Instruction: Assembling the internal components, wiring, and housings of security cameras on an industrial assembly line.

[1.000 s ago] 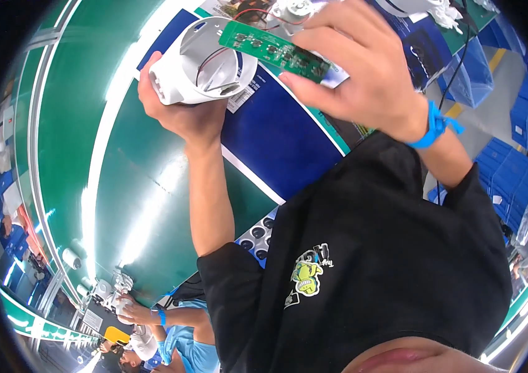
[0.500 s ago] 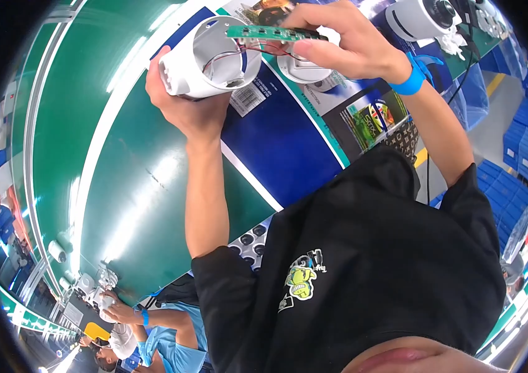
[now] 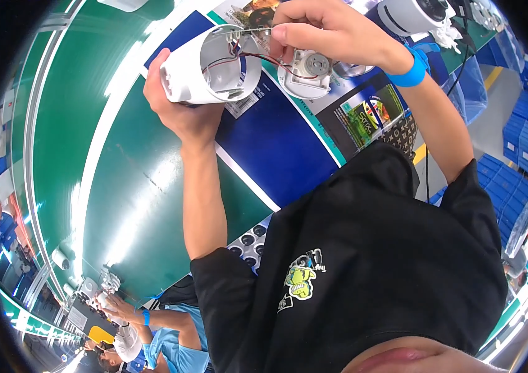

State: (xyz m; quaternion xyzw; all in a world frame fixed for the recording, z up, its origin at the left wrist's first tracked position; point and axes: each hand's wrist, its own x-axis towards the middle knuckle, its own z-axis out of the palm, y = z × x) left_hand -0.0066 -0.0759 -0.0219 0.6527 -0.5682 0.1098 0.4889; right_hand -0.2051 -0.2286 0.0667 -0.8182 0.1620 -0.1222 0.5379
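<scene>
My left hand (image 3: pixel 183 115) is wrapped round a white cylindrical housing (image 3: pixel 191 69) from below and the left. Its open end faces right, toward my right hand (image 3: pixel 323 36). Between the thumb and fingers of that hand is the outer end of a thin circuit board (image 3: pixel 253 30), seen nearly edge-on. The board's other end reaches inside the housing's mouth. Red and black wires (image 3: pixel 264 58) run from inside the housing to a white round end cap (image 3: pixel 306 78), which carries a round metallic part. This cap sits just below my right hand.
Blue and printed sheets (image 3: pixel 276 143) cover part of the green table (image 3: pixel 146 168). At the upper right stands a white camera (image 3: pixel 404 17). Black round lenses (image 3: pixel 248 239) lie in a tray by the near edge. Blue crates (image 3: pixel 487 193) are stacked at right; a co-worker (image 3: pixel 177 336) sits lower left.
The circuit board has turned from showing its green face to nearly edge-on, and its left end has gone into the housing's mouth. More of the end cap now shows.
</scene>
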